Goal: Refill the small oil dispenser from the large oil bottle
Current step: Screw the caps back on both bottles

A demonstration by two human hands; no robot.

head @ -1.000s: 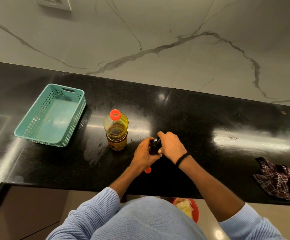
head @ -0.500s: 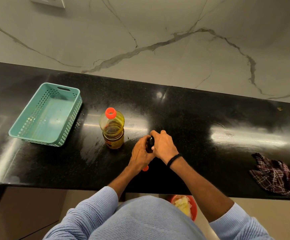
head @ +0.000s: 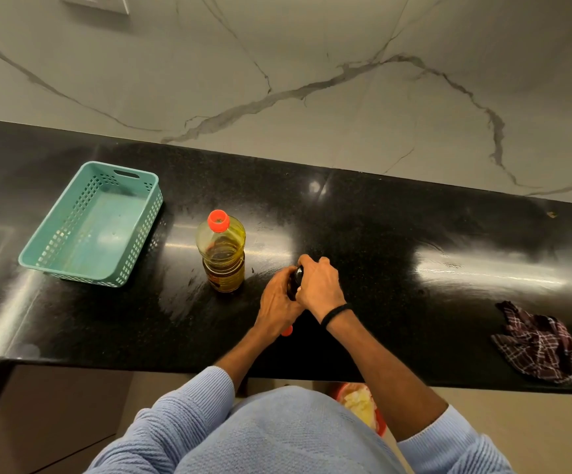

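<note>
Both hands are wrapped around the dispenser (head: 295,280), which stands on the counter (head: 397,268) just right of the bottle (head: 222,254). The left hand (head: 277,304) grasps its body from the near-left side; the right hand (head: 318,285) is clenched over the dark top, fingers (head: 312,263) curled across the far side. Little of the dispenser shows between them, so whether its cap is loose or being tightened cannot be told; it looks most like a twist at the top.

To do this well, the lower hand should pin the body flat against the counter while only the upper hand turns, wrist rotating about the cap's axis and not levering sideways. An oily top will slip, so a firm pinch near the rim beats a loose palm grip.

The bottle stands upright just left of the grip, its red neck (head: 218,220) looking open. A small red piece (head: 287,331), possibly its cap, peeks out below the left wrist. Keep the left elbow from swinging out toward the bottle. A cloth (head: 537,340) lies well to the right for wiping fingers.
</note>
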